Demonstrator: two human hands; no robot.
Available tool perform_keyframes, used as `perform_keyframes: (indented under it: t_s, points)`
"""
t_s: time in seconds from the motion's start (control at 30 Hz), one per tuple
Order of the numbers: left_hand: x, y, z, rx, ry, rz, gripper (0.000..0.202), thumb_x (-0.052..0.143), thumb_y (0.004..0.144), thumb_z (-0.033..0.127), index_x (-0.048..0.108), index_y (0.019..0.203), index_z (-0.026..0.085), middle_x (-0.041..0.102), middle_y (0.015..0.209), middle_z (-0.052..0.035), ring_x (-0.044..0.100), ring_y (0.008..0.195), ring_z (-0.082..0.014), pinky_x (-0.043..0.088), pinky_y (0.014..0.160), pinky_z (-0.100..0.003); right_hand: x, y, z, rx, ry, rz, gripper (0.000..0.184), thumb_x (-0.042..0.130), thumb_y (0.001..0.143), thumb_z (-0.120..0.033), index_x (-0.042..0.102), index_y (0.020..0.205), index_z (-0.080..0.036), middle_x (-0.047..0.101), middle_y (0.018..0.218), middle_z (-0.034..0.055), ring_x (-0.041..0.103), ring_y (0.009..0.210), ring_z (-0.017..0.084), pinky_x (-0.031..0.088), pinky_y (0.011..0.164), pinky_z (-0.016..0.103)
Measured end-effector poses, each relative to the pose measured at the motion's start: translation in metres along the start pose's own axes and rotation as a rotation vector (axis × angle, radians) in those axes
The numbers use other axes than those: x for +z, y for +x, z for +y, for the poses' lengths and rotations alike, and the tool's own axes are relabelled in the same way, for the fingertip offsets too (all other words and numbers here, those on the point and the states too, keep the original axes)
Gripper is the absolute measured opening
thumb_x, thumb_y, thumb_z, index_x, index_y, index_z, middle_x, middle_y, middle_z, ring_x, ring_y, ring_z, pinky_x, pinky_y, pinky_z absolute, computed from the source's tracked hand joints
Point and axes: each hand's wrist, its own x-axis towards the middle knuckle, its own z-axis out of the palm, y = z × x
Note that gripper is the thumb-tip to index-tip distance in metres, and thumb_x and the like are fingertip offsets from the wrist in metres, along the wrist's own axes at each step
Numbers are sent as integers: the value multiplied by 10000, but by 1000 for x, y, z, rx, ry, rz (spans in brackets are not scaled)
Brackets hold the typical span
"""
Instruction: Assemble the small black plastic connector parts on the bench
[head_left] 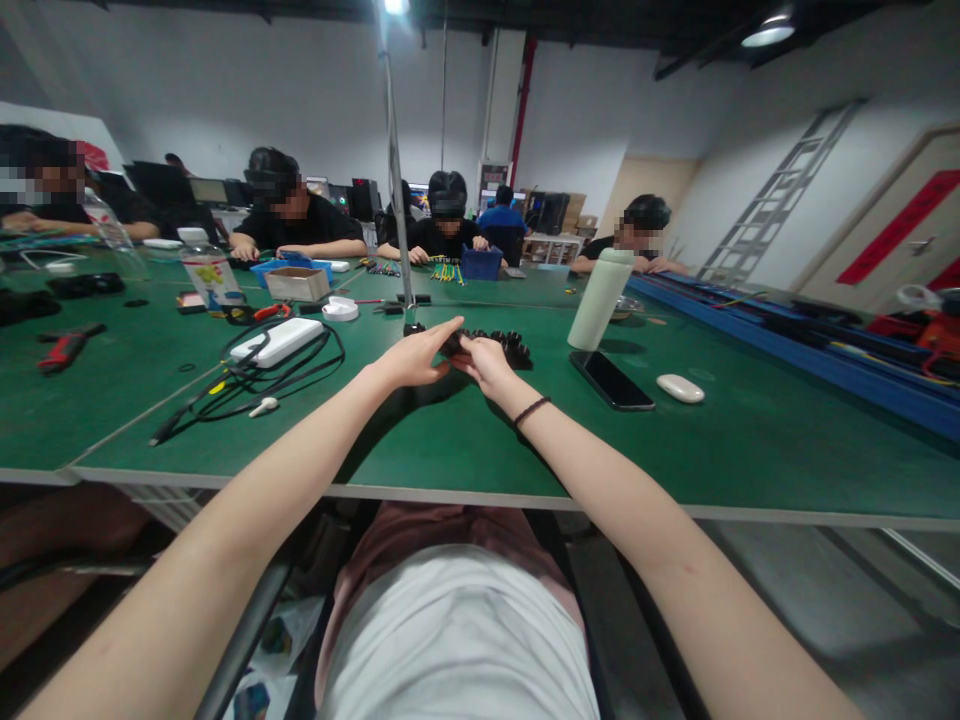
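Observation:
My left hand point(416, 358) and my right hand point(487, 362) meet just above the green table point(450, 445). A small black piece point(452, 344) is between them, mostly covered by fingers, so its kind is not clear. The fingers and thumb of my left hand reach around it from the left. From the right, my right hand pinches the same piece. Just behind my right hand lies a row of black ridged parts point(516, 349). Another dark part point(412, 329) shows beyond my left fingers.
Left stand a white box point(277, 342) with black cables point(217, 405), an earbud point(263, 406) and a labelled bottle point(208, 272). Right are a pale green bottle point(601, 300), a phone point(611, 380) and a white case point(680, 388). A metal pole point(397, 170) rises ahead; several people sit across.

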Motion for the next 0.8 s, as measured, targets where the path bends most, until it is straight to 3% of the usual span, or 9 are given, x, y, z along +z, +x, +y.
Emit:
perform_keyframes:
  t_s: [0.27, 0.57, 0.8]
  points:
    - [-8, -1, 4, -58, 69, -10, 799, 500, 812, 274, 180, 1523, 98, 376, 1520, -179, 480, 1316, -290, 415, 1048, -378, 2, -2, -3, -10, 39, -12, 287, 536, 901, -103, 444, 638, -172, 563, 573, -41, 570, 546, 64, 517, 645, 198]
    - [-10, -1, 2, -72, 150, 12, 691, 444, 870, 364, 309, 1472, 50, 474, 1447, -197, 519, 1277, -291, 412, 1048, -390, 1, 3, -2, -13, 59, 8, 273, 518, 906, -79, 445, 659, -170, 573, 590, -34, 586, 577, 69, 519, 656, 198]
    - [-9, 0, 2, -87, 175, 55, 569, 420, 922, 371, 412, 1413, 84, 560, 1370, -170, 565, 1225, -258, 440, 1011, -362, 1, 5, 0, -32, 62, 6, 240, 532, 867, -30, 467, 681, -167, 561, 606, -42, 571, 566, 68, 505, 639, 195]
